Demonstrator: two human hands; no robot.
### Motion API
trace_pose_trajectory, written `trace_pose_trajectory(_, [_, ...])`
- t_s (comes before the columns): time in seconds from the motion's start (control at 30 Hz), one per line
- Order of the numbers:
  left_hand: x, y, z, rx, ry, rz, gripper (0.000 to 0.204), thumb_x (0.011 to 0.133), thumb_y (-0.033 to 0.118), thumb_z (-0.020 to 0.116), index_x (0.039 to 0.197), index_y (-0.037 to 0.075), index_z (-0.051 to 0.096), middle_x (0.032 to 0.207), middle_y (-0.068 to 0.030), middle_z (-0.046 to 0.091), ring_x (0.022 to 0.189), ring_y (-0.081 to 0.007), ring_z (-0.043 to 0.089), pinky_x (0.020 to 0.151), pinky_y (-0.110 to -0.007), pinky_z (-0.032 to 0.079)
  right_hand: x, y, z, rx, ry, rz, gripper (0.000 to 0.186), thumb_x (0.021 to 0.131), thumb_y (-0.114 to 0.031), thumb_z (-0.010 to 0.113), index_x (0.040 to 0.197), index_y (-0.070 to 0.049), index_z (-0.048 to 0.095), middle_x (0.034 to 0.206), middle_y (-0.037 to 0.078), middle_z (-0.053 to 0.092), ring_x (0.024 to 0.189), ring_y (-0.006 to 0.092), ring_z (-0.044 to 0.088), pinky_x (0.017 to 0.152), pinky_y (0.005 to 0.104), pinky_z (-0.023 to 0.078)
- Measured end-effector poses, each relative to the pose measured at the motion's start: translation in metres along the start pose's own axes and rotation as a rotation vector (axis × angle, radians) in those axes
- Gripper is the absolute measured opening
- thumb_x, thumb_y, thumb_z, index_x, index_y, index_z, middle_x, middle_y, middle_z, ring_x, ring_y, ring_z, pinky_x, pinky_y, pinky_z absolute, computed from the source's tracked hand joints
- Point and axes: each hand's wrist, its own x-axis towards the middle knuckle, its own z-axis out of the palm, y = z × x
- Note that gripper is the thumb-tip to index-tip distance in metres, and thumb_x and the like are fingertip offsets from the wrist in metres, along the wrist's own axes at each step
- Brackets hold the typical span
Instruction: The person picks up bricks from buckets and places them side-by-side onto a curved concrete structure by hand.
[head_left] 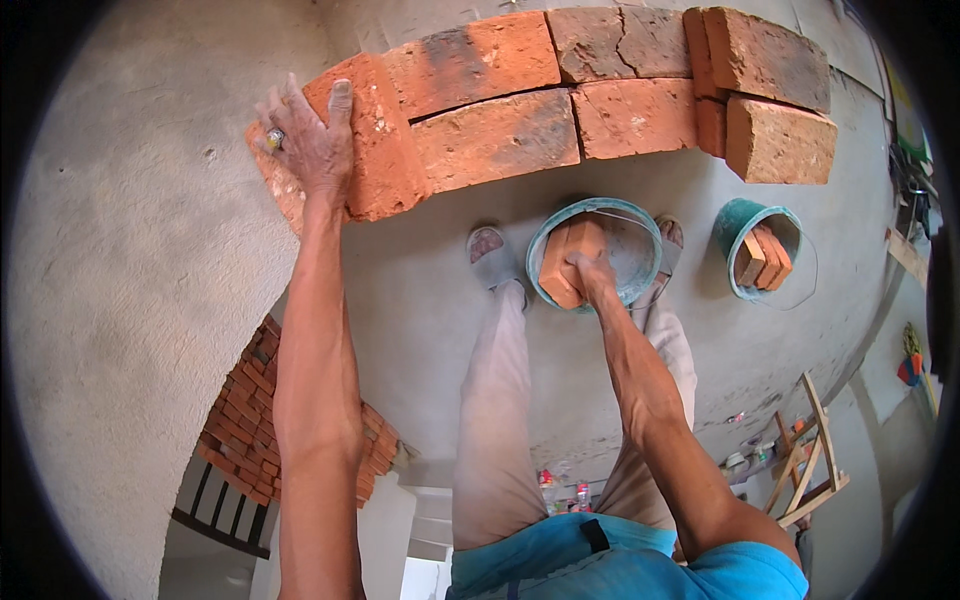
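Note:
My left hand point(310, 145), a ring on one finger, lies with its fingers stretched over the top of an orange-red brick point(385, 135) at the left end of stacked bricks. Below the stack, my right hand point(595, 275) reaches into a green bucket point(640, 295) between my feet. Its fingers are closed on a brick point(562, 270) there, and a second brick point(585, 237) sits right beside it. The fingertips are partly hidden, so whether both bricks are in the grip does not show.
Double-stacked bricks point(490, 140) curve across the top, one brick point(625, 42) cracked. Another green bucket point(737, 215) holding several bricks stands at right. A rough plastered wall point(130, 250) fills the left. Piled bricks point(245, 425) lie lower left, a wooden frame point(820, 440) lower right.

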Motion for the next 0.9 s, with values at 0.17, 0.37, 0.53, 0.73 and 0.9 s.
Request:
trace_pose_trajectory(0.17, [-0.002,0.010,0.003,0.034,0.018,0.000,0.100,0.092,0.080,0.035,0.155,0.003,0.030,0.157,-0.0271,0.026,0.152,-0.0445,0.009,0.119,-0.065,-0.002,-0.022,0.025,-0.028,0.032,-0.104,-0.197,0.088,0.070,-0.026,0.074,0.148,0.001,0.042,0.120,0.022,0.065,0.098,0.0305,0.067,0.077,0.0390,0.057])
trace_pose_trajectory(0.37, [-0.005,0.010,0.000,0.088,0.081,0.003,0.097,0.093,0.079,0.038,0.152,0.003,0.035,0.154,-0.0246,0.029,0.151,-0.0433,0.015,0.118,-0.067,0.003,-0.155,0.013,-0.106,0.106,-0.308,-0.124,0.090,0.068,-0.021,0.073,0.149,0.004,0.041,0.124,0.020,0.064,0.105,0.0256,0.066,0.084,0.0341,0.054])
trace_pose_trajectory(0.53, [-0.005,0.010,0.003,0.141,0.107,0.015,0.092,0.092,0.076,0.043,0.148,0.003,0.041,0.151,-0.0221,0.033,0.149,-0.0412,0.019,0.116,-0.070,0.009,-0.245,-0.014,-0.161,0.262,-0.471,-0.248,0.099,0.065,-0.022,0.071,0.155,0.002,0.035,0.139,0.019,0.054,0.121,0.0275,0.057,0.100,0.0376,0.048])
trace_pose_trajectory(0.73, [-0.004,0.014,0.002,0.135,0.135,0.018,0.088,0.091,0.074,0.049,0.145,0.005,0.046,0.150,-0.0208,0.035,0.149,-0.0392,0.020,0.116,-0.070,0.010,-0.280,-0.097,-0.154,0.256,-0.380,-0.652,0.106,0.057,-0.025,0.071,0.154,0.000,0.037,0.144,0.019,0.048,0.132,0.0292,0.049,0.114,0.0392,0.037])
trace_pose_trajectory(0.9, [-0.005,0.012,0.002,0.122,0.129,0.004,0.086,0.091,0.073,0.051,0.144,0.005,0.047,0.150,-0.0207,0.036,0.149,-0.0395,0.020,0.116,-0.070,0.009,-0.259,-0.181,-0.115,0.218,-0.099,-0.979,0.103,0.057,-0.023,0.074,0.151,0.001,0.041,0.139,0.020,0.049,0.131,0.0311,0.050,0.112,0.0406,0.039])
